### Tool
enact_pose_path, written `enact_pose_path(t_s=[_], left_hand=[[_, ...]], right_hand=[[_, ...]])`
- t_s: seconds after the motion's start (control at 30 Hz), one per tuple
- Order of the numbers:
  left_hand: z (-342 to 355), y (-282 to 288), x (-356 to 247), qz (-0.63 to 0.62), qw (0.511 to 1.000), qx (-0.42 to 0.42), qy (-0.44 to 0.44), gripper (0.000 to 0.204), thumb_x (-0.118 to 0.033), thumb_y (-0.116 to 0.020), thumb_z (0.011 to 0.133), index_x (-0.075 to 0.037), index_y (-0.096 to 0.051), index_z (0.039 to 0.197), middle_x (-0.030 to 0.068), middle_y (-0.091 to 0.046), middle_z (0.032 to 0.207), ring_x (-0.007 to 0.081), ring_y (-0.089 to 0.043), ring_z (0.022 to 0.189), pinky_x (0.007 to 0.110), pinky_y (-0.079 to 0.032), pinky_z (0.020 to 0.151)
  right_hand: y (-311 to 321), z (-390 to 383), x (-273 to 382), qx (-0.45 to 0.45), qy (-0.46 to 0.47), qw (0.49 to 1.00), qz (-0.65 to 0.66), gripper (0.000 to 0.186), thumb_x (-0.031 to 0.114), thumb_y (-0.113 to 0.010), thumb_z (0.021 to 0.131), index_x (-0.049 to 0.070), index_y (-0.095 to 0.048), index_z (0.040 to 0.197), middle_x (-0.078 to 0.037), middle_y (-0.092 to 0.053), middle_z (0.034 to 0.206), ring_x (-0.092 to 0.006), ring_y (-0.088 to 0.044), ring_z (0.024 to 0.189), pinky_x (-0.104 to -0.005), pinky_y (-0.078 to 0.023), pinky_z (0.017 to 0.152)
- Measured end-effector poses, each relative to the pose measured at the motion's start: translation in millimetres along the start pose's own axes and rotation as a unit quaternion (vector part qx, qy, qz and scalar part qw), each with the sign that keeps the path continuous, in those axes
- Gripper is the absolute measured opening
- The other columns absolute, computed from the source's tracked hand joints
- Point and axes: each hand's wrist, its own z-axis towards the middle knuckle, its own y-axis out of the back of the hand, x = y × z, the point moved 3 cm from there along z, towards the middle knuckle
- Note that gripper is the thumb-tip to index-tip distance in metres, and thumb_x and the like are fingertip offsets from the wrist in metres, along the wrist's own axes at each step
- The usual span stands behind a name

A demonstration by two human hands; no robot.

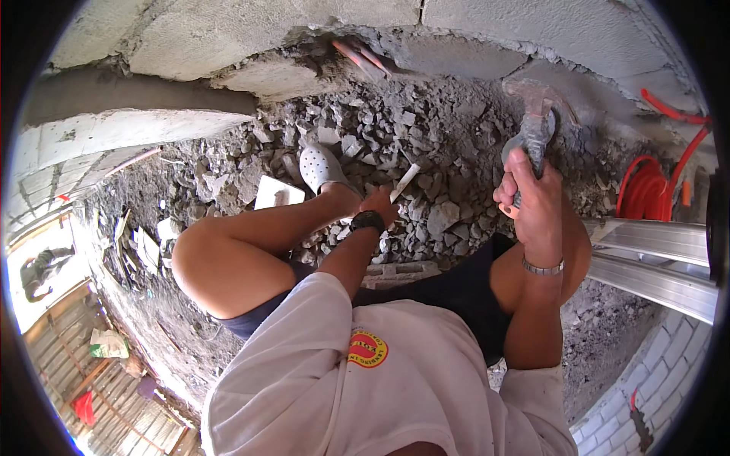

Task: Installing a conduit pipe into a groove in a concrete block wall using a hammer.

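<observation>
My right hand [526, 186] is wrapped round the handle of a hammer [537, 106]. Its worn metal head points up toward the base of the block wall, and a grey band covers the upper handle. Low over the rubble, my left hand [379, 204] closes on a short pale rod [407, 181]; the rod's exact kind is unclear. The rod slants up and to the right from my fingers, apart from the hammer. Beside the left hand is my foot in a grey clog [321, 166]. A white square piece [278, 193] lies left of that wrist.
Broken stones [445, 216] cover the ground between my legs. Orange conduits [360, 59] stick out of a hollow in the block wall [487, 23]. At right are a coiled red hose [645, 190] and an aluminium ladder [658, 242]. A concrete beam [152, 114] juts in at left.
</observation>
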Motion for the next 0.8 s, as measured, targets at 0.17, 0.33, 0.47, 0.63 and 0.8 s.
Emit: enact_pose_path(t_s=[0.17, 0.33, 0.47, 0.63, 0.8], left_hand=[[6.9, -5.1, 8.3, 0.108, 0.977, 0.169, 0.064, 0.04, -0.026, -0.058, 0.083, -0.008, -0.051, 0.117, 0.0176, -0.065, 0.104, 0.034, -0.064, 0.096, 0.046, -0.05, 0.082], [4.0, 19.5, -10.8, 0.045, 0.974, 0.217, 0.038, 0.043, -0.028, -0.059, 0.08, -0.005, -0.051, 0.116, 0.0215, -0.064, 0.101, 0.038, -0.063, 0.095, 0.046, -0.05, 0.083], [6.5, 12.0, -0.9, -0.104, 0.984, 0.14, 0.032, 0.04, -0.028, -0.056, 0.075, 0.0, -0.057, 0.105, 0.0234, -0.065, 0.094, 0.0431, -0.062, 0.083, 0.05, -0.049, 0.076], [20.8, 20.9, 10.7, -0.111, 0.987, 0.115, 0.019, 0.038, -0.026, -0.059, 0.074, 0.0, -0.058, 0.102, 0.0254, -0.064, 0.093, 0.0424, -0.062, 0.088, 0.048, -0.049, 0.078], [3.2, 104.3, -3.7, -0.094, 0.994, 0.058, -0.009, 0.04, -0.033, -0.061, 0.075, -0.001, -0.059, 0.1, 0.0243, -0.065, 0.089, 0.0409, -0.064, 0.085, 0.046, -0.051, 0.08]], right_hand=[[-8.7, -0.8, 1.2, 0.003, -0.006, 1.0, -0.01, 0.028, 0.03, -0.062, 0.089, 0.004, -0.052, 0.084, 0.0, -0.044, 0.06, -0.0088, -0.041, 0.047, -0.0261, -0.04, 0.05], [-4.5, 0.1, -2.5, -0.007, -0.032, 0.999, -0.01, 0.029, 0.031, -0.06, 0.09, 0.004, -0.052, 0.084, 0.0, -0.045, 0.061, -0.0087, -0.041, 0.048, -0.0259, -0.04, 0.049], [-13.4, 1.8, 2.6, 0.01, -0.018, 1.0, -0.019, 0.029, 0.032, -0.06, 0.09, 0.004, -0.052, 0.083, 0.001, -0.045, 0.061, -0.0092, -0.043, 0.048, -0.0261, -0.04, 0.048], [-23.5, 4.9, 2.3, 0.049, -0.03, 0.998, 0.019, 0.03, 0.032, -0.061, 0.089, 0.005, -0.052, 0.082, 0.001, -0.045, 0.061, -0.0104, -0.043, 0.048, -0.0272, -0.041, 0.05], [-18.7, 8.5, -2.3, 0.061, 0.018, 0.996, 0.061, 0.029, 0.032, -0.062, 0.089, 0.006, -0.052, 0.081, 0.0, -0.046, 0.061, -0.0112, -0.045, 0.05, -0.0272, -0.041, 0.05]])
